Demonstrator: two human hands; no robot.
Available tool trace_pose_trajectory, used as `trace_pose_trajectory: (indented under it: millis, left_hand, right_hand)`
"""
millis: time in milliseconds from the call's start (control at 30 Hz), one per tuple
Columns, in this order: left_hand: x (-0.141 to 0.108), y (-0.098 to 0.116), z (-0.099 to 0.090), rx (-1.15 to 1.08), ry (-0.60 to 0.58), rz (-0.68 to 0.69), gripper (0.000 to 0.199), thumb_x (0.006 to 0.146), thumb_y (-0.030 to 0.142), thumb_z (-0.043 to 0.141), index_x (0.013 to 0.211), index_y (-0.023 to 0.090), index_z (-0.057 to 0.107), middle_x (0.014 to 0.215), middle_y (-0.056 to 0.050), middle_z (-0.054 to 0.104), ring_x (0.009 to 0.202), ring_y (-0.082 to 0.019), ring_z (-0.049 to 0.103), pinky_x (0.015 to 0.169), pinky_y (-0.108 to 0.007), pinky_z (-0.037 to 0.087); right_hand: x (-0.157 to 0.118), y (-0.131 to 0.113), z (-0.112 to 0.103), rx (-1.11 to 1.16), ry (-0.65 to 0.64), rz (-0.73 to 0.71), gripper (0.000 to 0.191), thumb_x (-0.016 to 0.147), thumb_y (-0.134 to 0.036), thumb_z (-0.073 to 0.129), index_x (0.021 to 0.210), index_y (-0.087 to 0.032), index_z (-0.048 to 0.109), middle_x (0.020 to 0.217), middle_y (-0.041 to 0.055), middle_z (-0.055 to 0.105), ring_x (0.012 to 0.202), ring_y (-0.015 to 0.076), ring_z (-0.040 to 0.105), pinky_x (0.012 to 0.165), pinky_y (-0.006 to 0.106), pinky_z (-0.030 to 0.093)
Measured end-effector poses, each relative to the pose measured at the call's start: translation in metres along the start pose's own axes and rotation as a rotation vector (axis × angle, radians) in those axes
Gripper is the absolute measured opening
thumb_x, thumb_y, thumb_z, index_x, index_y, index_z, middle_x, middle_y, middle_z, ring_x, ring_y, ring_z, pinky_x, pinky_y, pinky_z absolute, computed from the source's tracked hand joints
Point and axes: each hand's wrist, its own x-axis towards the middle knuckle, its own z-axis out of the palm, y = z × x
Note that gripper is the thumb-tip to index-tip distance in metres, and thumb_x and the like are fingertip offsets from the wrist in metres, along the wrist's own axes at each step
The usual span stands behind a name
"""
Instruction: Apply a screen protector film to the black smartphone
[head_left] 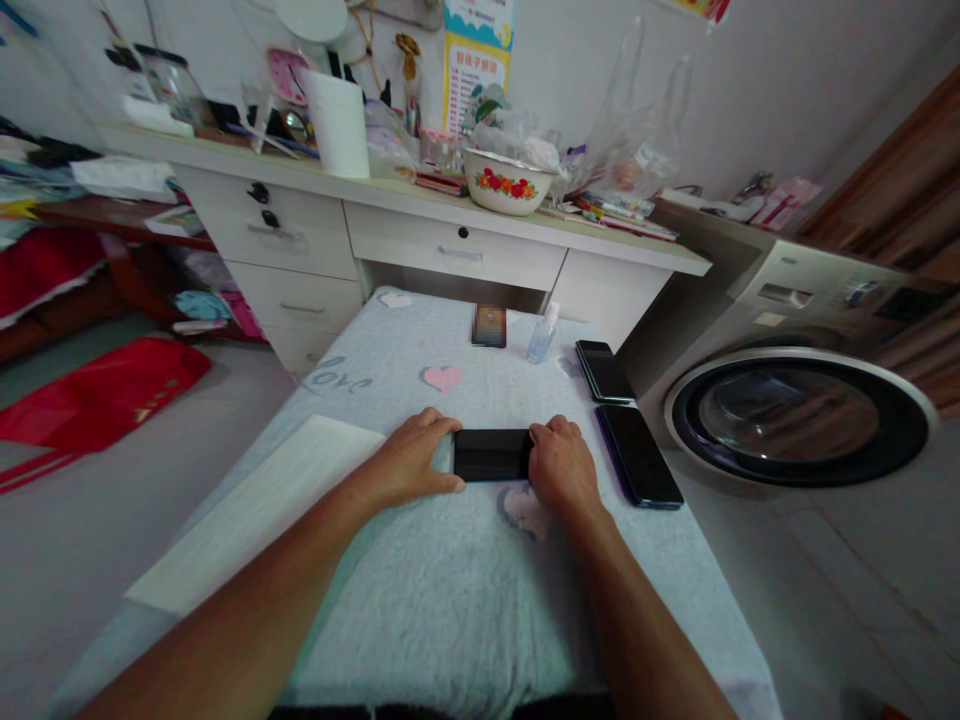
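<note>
A black phone [491, 455] lies sideways on the grey-blue cloth [420, 600], its dark screen facing up. My left hand [416, 460] grips its left end, with the thumb at the near corner and the fingers at the far corner. At the phone's right end, my right hand [562, 465] is curled, fingers bent against the edge. To the right lie two more phones, a larger one [641, 455] and, behind it, a smaller one [604, 371]. A clear spray bottle [541, 336] stands farther back, near a small dark-edged rectangular item [489, 326] whose surface is blurred.
A whitish folded cloth [262, 510] lies along the left side. Behind the table is a white desk [457, 245] bearing a flowered bowl [506, 182] and a paper roll [337, 125]. A washing machine [795, 300] stands at right; a red bag [112, 395] is on the floor.
</note>
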Motion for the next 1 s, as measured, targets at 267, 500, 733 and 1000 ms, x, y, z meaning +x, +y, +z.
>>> trace_pose_trajectory:
  millis: [267, 500, 733, 1000]
  left_hand:
    - [0.000, 0.003, -0.001, 0.004, -0.005, -0.007, 0.065, 0.059, 0.041, 0.070, 0.117, 0.021, 0.050, 0.107, -0.007, 0.050, 0.100, -0.025, 0.050, 0.088, -0.036, 0.041]
    - [-0.001, 0.003, -0.001, 0.006, 0.006, 0.011, 0.062, 0.060, 0.043, 0.070, 0.115, 0.021, 0.052, 0.106, -0.006, 0.050, 0.100, -0.025, 0.050, 0.088, -0.036, 0.041]
    - [0.000, 0.004, -0.001, 0.017, -0.001, -0.003, 0.063, 0.059, 0.046, 0.070, 0.114, 0.020, 0.053, 0.105, -0.006, 0.051, 0.098, -0.025, 0.051, 0.086, -0.036, 0.042]
    - [0.000, 0.005, -0.002, 0.024, 0.001, -0.008, 0.063, 0.058, 0.045, 0.072, 0.114, 0.021, 0.054, 0.105, -0.006, 0.053, 0.098, -0.026, 0.051, 0.085, -0.036, 0.042]
  right_hand:
    - [-0.002, -0.016, 0.004, 0.085, 0.017, -0.126, 0.027, 0.084, -0.011, 0.040, 0.096, -0.017, 0.064, 0.095, 0.0099, 0.055, 0.089, 0.0211, 0.046, 0.081, 0.029, 0.033]
    - [-0.004, -0.029, 0.005, 0.115, 0.018, -0.234, 0.029, 0.085, -0.012, 0.039, 0.101, -0.019, 0.063, 0.095, 0.0082, 0.055, 0.088, 0.0197, 0.045, 0.082, 0.029, 0.031]
    - [-0.001, -0.037, 0.008, 0.146, 0.013, -0.298, 0.029, 0.085, -0.011, 0.040, 0.099, -0.018, 0.063, 0.095, 0.0082, 0.054, 0.086, 0.0194, 0.045, 0.081, 0.030, 0.032]
    - [0.001, -0.043, 0.009, 0.161, 0.028, -0.360, 0.028, 0.085, -0.012, 0.041, 0.101, -0.018, 0.063, 0.092, 0.0080, 0.054, 0.086, 0.0196, 0.045, 0.080, 0.031, 0.033]
